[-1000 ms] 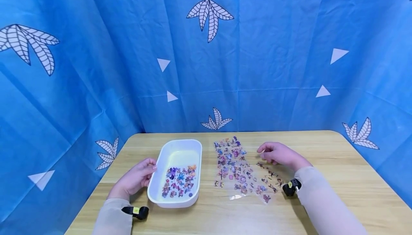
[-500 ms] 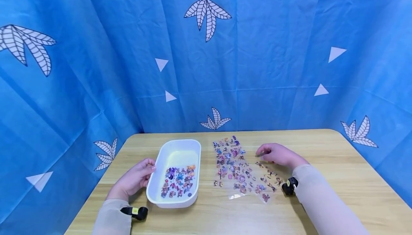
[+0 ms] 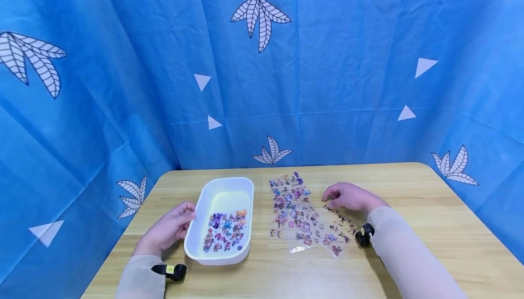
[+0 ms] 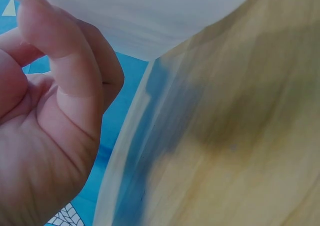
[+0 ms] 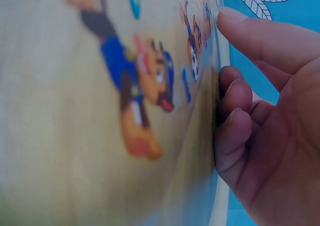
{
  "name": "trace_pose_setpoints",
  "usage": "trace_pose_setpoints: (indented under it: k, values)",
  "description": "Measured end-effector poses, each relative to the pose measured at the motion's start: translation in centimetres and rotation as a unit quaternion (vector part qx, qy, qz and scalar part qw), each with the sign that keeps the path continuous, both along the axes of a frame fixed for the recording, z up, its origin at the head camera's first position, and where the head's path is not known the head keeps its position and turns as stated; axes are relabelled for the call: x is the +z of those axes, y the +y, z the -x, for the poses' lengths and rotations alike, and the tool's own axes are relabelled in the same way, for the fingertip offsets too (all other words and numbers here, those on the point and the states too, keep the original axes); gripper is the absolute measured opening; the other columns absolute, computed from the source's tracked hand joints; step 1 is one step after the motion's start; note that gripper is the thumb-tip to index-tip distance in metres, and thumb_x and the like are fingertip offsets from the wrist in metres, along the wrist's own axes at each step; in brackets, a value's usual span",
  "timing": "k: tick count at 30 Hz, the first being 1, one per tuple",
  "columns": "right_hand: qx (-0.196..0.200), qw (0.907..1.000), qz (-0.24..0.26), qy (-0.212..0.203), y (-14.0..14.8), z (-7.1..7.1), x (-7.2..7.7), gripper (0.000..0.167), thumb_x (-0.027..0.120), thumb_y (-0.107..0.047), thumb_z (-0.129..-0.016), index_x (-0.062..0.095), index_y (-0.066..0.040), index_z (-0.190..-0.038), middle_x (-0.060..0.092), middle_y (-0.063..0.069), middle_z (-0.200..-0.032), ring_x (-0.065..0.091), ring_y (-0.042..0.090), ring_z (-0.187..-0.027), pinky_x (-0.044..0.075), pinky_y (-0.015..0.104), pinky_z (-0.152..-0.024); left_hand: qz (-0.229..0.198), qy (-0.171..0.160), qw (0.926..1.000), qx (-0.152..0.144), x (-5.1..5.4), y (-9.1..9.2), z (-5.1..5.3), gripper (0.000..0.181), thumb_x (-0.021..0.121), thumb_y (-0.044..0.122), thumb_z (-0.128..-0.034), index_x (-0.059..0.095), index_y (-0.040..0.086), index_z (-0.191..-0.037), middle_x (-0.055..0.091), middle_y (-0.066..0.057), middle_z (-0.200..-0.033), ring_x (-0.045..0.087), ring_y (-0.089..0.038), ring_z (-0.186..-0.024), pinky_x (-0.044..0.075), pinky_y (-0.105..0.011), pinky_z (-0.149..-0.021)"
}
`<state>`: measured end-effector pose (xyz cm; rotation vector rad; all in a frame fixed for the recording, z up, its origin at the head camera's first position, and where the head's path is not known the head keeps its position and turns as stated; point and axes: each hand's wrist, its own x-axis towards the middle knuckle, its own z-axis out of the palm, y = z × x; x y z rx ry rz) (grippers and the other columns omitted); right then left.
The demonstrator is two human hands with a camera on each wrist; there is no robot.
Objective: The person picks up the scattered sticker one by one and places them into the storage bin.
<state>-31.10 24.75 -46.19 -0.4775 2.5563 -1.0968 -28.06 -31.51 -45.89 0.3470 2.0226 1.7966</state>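
Observation:
A white plastic basin (image 3: 224, 181) stands on the left of the table in the head view. Clear sticker sheets with small cartoon figures (image 3: 224, 231) lie inside it. My left hand (image 3: 169, 227) grips the basin's left rim, thumb above and fingers curled against the outer wall. More clear sticker sheets (image 3: 291, 212) are spread on the table to the basin's right, overlapping. At their upper right edge rests my right hand (image 3: 352, 196); its loosely bent fingers (image 5: 234, 131) are by the sheet edge, the thumb apart from them. Whether they touch the sheet is unclear.
The wooden table (image 3: 294, 278) has rounded back corners. A blue cloth (image 3: 340, 71) with leaf and triangle prints hangs behind it and at both sides. A black wrist camera (image 3: 176, 271) is on the left sleeve, another camera (image 3: 364, 234) on the right.
The whole head view has drifted slightly left. My right hand has settled a little lower at the sheet's edge. The left hand keeps its grip on the basin.

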Motion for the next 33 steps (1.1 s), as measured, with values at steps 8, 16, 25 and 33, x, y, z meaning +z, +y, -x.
trace_pose_setpoints:
  k: [8,16,25,33]
  values:
    - [-0.004,0.9999,-0.015,0.005,-0.5,0.3,-0.1,0.021,0.075,-0.009,-0.087,0.068,-0.016,-0.106,0.056,0.007,-0.094,0.052,0.024,-0.088,0.046,0.042,-0.08,-0.002,0.001,1.0,0.0,0.0,-0.1,0.0,0.022,0.049,0.018,-0.1077,0.041,0.0,-0.117,0.058,-0.007,-0.092,0.054,-0.013,-0.07,0.05,-0.025,-0.058]
    - [-0.025,0.9996,-0.01,-0.003,-0.9,0.1,0.0,0.018,0.075,-0.005,-0.086,0.067,-0.013,-0.1,0.054,0.008,-0.09,0.051,0.024,-0.083,0.045,0.04,-0.074,-0.004,0.001,1.0,-0.004,-0.1,-0.1,0.1,0.024,0.048,0.017,-0.1078,0.04,-0.002,-0.119,0.059,-0.008,-0.093,0.055,-0.014,-0.07,0.05,-0.025,-0.058]
    - [-0.02,0.9995,0.014,-0.019,-0.8,-0.3,0.0,0.007,0.069,-0.004,-0.091,0.065,-0.009,-0.094,0.058,0.01,-0.097,0.055,0.026,-0.086,0.049,0.04,-0.078,0.005,-0.002,1.0,0.004,-0.2,-0.2,0.2,0.023,0.049,0.019,-0.1077,0.041,0.0,-0.119,0.06,-0.008,-0.094,0.056,-0.014,-0.072,0.051,-0.026,-0.059]
    - [0.011,0.9999,-0.003,-0.003,0.4,0.2,0.0,0.005,0.067,-0.014,-0.096,0.065,-0.009,-0.095,0.061,0.006,-0.093,0.055,0.025,-0.086,0.046,0.042,-0.081,0.003,0.0,1.0,-0.002,0.0,-0.1,0.1,0.024,0.049,0.019,-0.108,0.04,-0.001,-0.119,0.06,-0.008,-0.094,0.055,-0.014,-0.071,0.05,-0.025,-0.058]
